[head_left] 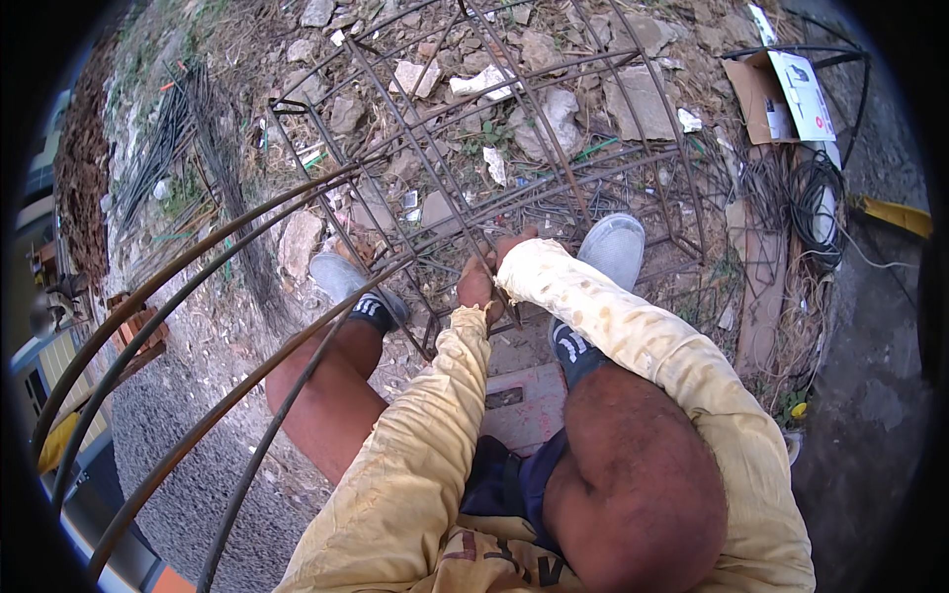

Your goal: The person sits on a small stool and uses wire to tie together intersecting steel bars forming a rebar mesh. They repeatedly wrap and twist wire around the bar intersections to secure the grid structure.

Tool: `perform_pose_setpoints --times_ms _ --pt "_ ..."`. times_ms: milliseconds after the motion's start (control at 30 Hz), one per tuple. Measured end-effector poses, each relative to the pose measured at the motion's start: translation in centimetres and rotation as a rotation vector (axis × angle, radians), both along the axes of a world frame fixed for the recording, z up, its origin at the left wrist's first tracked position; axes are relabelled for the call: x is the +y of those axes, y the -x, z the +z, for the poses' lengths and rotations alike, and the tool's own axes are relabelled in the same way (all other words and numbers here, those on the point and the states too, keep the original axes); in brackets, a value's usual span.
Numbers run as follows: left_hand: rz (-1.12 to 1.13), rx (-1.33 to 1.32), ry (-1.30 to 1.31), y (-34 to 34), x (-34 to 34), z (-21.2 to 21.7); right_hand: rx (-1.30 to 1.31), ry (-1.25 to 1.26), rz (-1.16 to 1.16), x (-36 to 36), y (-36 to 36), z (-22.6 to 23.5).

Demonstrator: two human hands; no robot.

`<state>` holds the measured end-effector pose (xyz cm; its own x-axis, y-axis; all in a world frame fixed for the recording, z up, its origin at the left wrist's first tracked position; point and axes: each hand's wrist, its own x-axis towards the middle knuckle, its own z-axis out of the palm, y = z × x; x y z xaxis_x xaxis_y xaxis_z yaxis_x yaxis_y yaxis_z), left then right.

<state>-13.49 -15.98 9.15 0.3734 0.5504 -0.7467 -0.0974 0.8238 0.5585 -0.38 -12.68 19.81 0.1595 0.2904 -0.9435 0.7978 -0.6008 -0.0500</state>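
Rebar cage (441, 179): left hand (476, 284) curled at near bar, right hand (513, 246) beside it, half-hidden; can't tell openness or grip. Joint work, looks like; probably needs steadying next.

Ground (247, 361): uneven, pale, earthen, strewn with rubble. Angular stones (554, 124) and a broad grey slab (641, 104) are scattered across the far middle, overlain by a cage of dark steel rods (682, 150). At far left, a long bundle of thin dark wires (227, 188) is laid out; nearer, a heap of dark grey gravel (188, 465) is piled. At right, a narrow plank (761, 306) is set lengthwise, with a coil of black cable (819, 203) placed beside it. Grey shoes (613, 252) are planted in the middle.
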Motion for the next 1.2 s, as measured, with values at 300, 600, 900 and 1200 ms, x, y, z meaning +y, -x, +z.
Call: perform_pose_setpoints --times_ms 300,600,900,1200 --pt "-0.185 0.004 -0.278 0.6 -0.1 0.1 -0.139 -0.152 0.136 -0.5 0.6 2.3" --pt "0.177 -0.192 0.256 0.1 0.6 -0.8 -0.136 -0.447 -0.015 -3.7 0.8 -2.8" --pt "0.144 -0.102 0.277 0.3 1.0 -1.2 0.307 -0.321 0.118 -3.1 -3.3 -6.6" --pt "0.042 -0.212 0.476 -0.5 1.6 1.9 0.209 -0.166 -0.012 -3.4 -2.6 -9.9"
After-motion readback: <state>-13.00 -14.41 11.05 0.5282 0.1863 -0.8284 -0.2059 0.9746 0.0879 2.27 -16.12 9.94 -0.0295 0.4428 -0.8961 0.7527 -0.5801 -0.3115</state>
